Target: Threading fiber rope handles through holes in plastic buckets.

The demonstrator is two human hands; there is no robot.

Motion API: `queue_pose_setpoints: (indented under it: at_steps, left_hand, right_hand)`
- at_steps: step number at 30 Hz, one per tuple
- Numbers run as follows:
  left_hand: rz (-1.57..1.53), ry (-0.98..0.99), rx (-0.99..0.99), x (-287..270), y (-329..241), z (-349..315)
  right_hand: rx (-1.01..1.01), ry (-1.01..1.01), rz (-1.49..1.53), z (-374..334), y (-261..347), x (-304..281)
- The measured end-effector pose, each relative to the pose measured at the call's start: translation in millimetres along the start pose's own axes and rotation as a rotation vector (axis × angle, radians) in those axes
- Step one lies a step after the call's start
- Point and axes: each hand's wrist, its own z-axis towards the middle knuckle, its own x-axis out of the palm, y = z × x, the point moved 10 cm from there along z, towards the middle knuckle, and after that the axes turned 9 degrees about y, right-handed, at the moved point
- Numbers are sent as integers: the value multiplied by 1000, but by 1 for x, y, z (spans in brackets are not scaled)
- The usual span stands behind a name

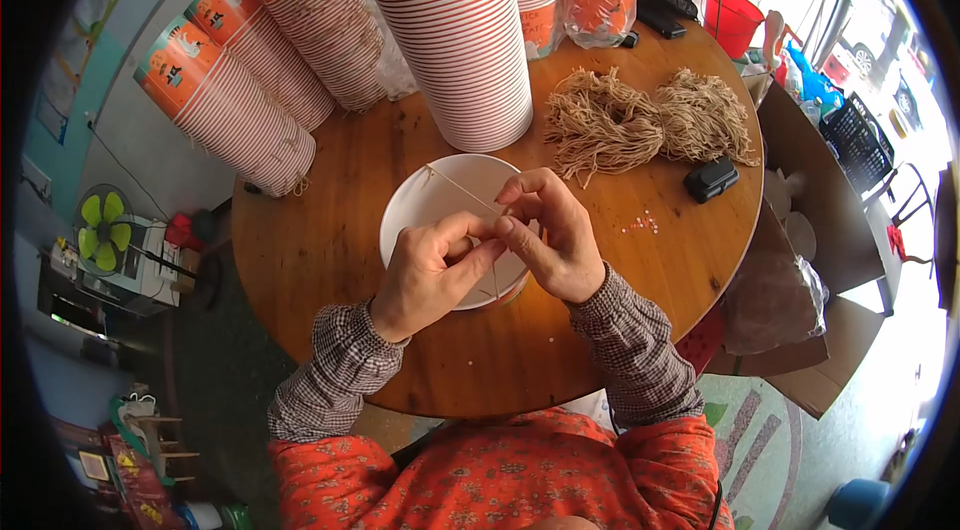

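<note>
An open paper cup (440, 195), white inside, stands on the round wooden table (330, 230) right in front of me. A thin tan string (455, 185) stretches across its mouth from the far rim to my fingers. My left hand (430, 275) pinches the string over the cup's near rim. My right hand (555, 235) meets it there, fingertips pinched on the same string. Both hands touch each other above the cup's near right edge.
Tall stacks of orange-and-white paper cups (460, 40) lean across the back of the table, more at the left (235, 105). Two bundles of tan string (645, 120) lie at the right, beside a small black box (711, 179). A red bucket (732, 20) stands behind.
</note>
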Motion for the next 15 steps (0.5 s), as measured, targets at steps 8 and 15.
queue_pose_setpoints:
  at_steps: [8,15]
  left_hand:
    - [45,-8,98,5,-15,-7]
    - [507,-175,251,17,-44,-27]
  right_hand:
    - [-4,-123,333,-1,-6,-16]
    - [-25,-243,310,-5,-4,-28]
